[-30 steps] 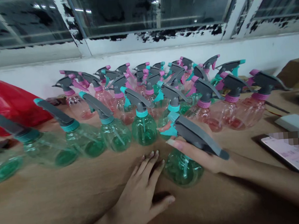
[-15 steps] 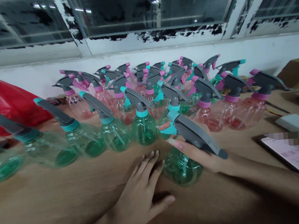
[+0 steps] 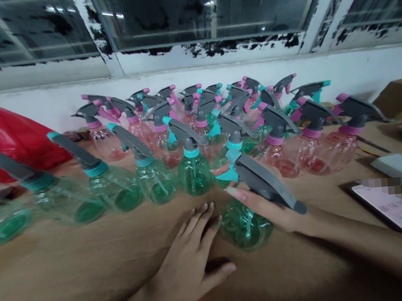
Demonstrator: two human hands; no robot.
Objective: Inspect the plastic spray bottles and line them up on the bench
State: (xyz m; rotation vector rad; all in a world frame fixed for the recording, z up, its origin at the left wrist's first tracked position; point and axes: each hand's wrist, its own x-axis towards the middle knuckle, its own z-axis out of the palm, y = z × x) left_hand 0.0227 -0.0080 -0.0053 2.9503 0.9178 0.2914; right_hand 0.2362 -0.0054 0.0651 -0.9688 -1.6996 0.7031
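Observation:
My right hand [image 3: 261, 207] is wrapped round the neck of a green spray bottle [image 3: 246, 230], just under its grey and teal trigger head. The bottle stands upright on the table, its nozzle pointing to the upper left. To the left of its base, my left hand [image 3: 192, 258] lies flat on the tabletop, fingers stretched out and holding nothing. Behind both hands runs a row of similar bottles, among them a green one [image 3: 194, 174] straight ahead and a pink one [image 3: 340, 151] at the right end.
Several more pink and green spray bottles crowd toward the wall. A red plastic bag [image 3: 19, 137] lies at the left. On the right are a phone [image 3: 386, 201], a white box [image 3: 397, 165] and a brown cardboard box [image 3: 397, 98]. Windows stand above the wall.

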